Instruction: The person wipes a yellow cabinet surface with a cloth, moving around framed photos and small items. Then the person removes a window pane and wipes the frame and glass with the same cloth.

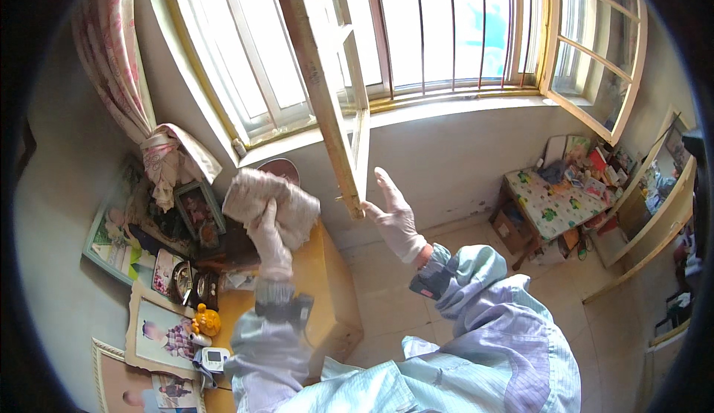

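My left hand, in a white glove, grips a folded grey-beige cloth over the yellow wooden cabinet, its outline blurred. My right hand, also gloved, is raised with its fingers apart and nothing in them. It is close to the lower corner of an open wooden window sash; whether the thumb touches the wood I cannot tell. The sash swings inward between my two hands, its paint worn along the edge. Behind the cloth, a round reddish object is partly hidden.
Framed photos, an orange figurine and a blood pressure monitor crowd the cabinet at left. A knotted curtain hangs above. Another open sash juts in at right, over a cluttered table. Bars cross the window.
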